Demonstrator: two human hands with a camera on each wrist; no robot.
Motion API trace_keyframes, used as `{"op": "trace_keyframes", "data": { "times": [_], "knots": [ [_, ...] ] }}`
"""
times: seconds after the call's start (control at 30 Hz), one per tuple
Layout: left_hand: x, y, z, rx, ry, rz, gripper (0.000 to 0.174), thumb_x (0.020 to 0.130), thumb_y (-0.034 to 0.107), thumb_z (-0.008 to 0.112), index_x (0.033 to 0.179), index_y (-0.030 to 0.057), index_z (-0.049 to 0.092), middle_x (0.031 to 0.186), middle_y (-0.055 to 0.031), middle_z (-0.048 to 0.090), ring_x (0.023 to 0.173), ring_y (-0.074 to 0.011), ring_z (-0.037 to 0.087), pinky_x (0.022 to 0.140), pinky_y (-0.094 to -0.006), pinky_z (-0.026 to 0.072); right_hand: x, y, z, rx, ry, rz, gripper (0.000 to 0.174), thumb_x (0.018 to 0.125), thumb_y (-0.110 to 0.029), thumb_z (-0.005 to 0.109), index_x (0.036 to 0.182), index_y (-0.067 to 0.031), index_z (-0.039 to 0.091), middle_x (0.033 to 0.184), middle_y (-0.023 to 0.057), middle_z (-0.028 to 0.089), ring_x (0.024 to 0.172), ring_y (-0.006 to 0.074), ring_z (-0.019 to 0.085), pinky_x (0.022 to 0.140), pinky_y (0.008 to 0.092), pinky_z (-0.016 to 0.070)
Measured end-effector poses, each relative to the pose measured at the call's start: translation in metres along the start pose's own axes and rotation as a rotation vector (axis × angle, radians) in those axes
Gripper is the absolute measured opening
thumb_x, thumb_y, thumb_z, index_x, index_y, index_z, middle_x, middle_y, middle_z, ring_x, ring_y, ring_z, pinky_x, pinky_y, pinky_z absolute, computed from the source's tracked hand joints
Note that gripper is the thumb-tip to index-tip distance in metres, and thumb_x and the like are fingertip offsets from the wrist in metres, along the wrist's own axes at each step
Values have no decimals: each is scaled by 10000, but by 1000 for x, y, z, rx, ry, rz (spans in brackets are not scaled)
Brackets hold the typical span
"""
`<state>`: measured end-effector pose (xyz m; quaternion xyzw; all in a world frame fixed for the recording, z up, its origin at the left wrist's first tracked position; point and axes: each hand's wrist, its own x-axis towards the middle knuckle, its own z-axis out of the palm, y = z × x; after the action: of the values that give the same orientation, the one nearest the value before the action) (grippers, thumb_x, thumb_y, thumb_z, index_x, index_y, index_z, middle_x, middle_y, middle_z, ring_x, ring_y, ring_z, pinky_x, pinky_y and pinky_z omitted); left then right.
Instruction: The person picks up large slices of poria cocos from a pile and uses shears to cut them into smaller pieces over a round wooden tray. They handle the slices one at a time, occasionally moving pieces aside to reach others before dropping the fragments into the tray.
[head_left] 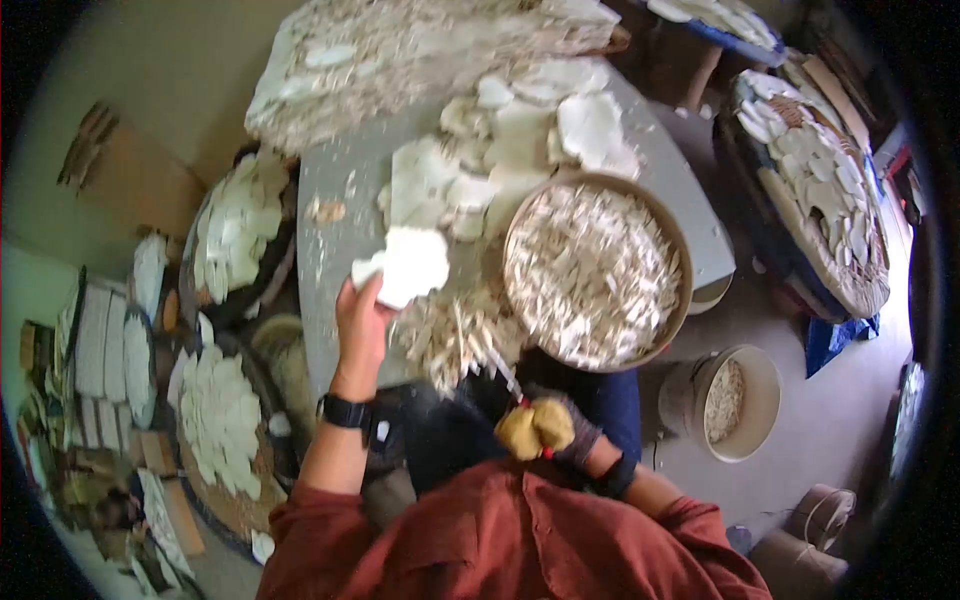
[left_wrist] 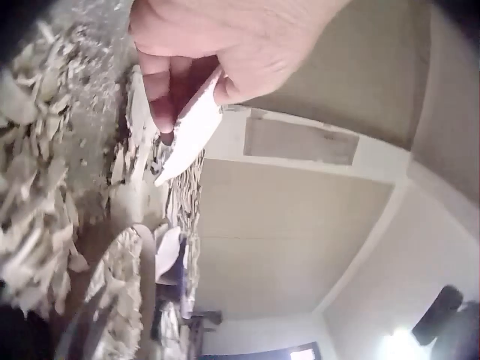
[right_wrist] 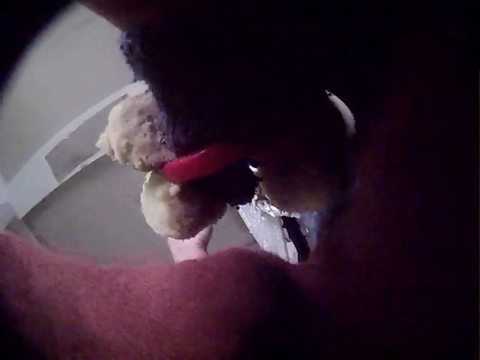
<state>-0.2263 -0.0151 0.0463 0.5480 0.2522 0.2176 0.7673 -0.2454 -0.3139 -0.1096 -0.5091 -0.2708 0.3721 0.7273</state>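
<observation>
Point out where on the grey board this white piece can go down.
Bare board runs along its left edge, from the left hand holding the white piece up to the heaped tray. A smaller bare corner lies right of the round basket. The middle is crowded with white slabs and cut strips.

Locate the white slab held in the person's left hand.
In the head view the white slab sits left of centre, gripped by the left hand above the grey table, just left of the round basket of strips.
</observation>
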Motion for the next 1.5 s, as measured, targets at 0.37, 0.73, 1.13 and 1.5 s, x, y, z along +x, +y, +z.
{"op": "trace_keyframes", "data": {
  "times": [0.37,0.73,1.13,1.5],
  "knots": [
    [-55,-8,3,102,-224,-144,489,782,17,595,1218,26,371,1073,-113,554,926,-192,589,707,-291,529,23,-2,9,693,-154,13,200,811,-144,487,958,-19,538,935,84,591,871,212,586,746,334,483],
    [-73,-53,12,-113,6,-137,461,797,-5,569,1222,22,391,1066,-116,572,927,-181,586,783,-310,500,23,-25,29,807,-86,98,221,873,-128,528,1046,10,536,1011,102,595,920,211,596,834,338,493],
    [-80,-51,13,58,-93,-149,465,819,-2,540,1253,-24,375,1059,-118,587,890,-160,598,703,-266,500,24,-33,24,277,31,70,182,839,-130,473,867,-2,599,837,130,628,792,237,614,690,351,481],
    [-73,-53,23,-113,23,-76,464,782,-67,545,1212,-25,376,1121,-133,539,998,-216,559,832,-355,492,28,-33,27,766,-33,128,281,868,-199,534,988,52,574,983,121,617,891,202,600,799,332,491]
  ]
}}
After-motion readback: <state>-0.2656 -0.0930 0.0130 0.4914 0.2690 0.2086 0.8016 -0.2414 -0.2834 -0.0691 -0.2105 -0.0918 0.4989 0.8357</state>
